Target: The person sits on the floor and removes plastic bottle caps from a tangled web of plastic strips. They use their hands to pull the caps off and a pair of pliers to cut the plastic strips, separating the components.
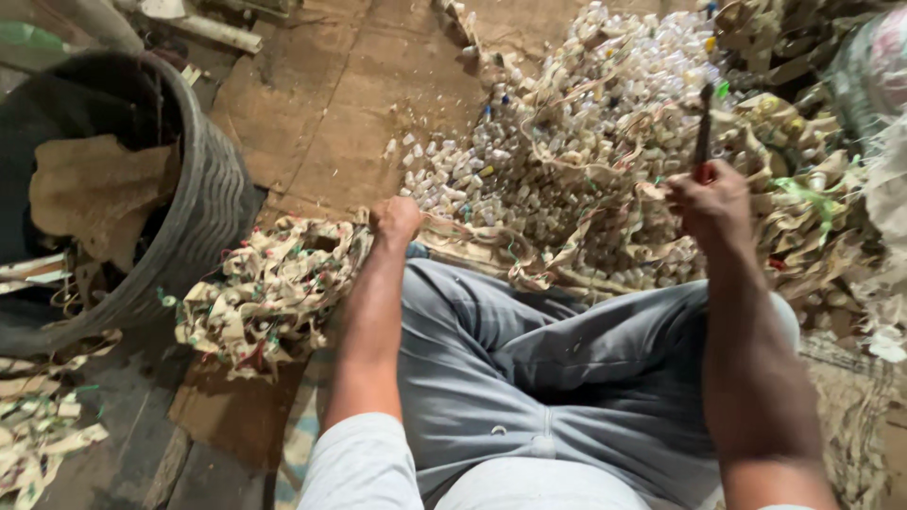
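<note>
Seated on the floor (378, 85), a person grips a dark blade (704, 123) upright in the right hand (710, 203) over a heap of small pale caps (567, 132), while the left hand (397, 219) closes on a strip (472, 236) beside stripped scraps (269, 288), seemingly mid-cutting; the next move calls for drawing that strip taut.

No signs or screens show here, and no readable labels. The nearest to packaging is worn stuff: flattened brown cardboard sheets (378, 85) laid over the floor ahead of the knees, a crumpled tan piece of paper or sacking (94, 194) lying in the dark ribbed tub (203, 189) at the left, and a whitish woven sack (874, 85) at the far right edge, partly cut off by the frame.
</note>
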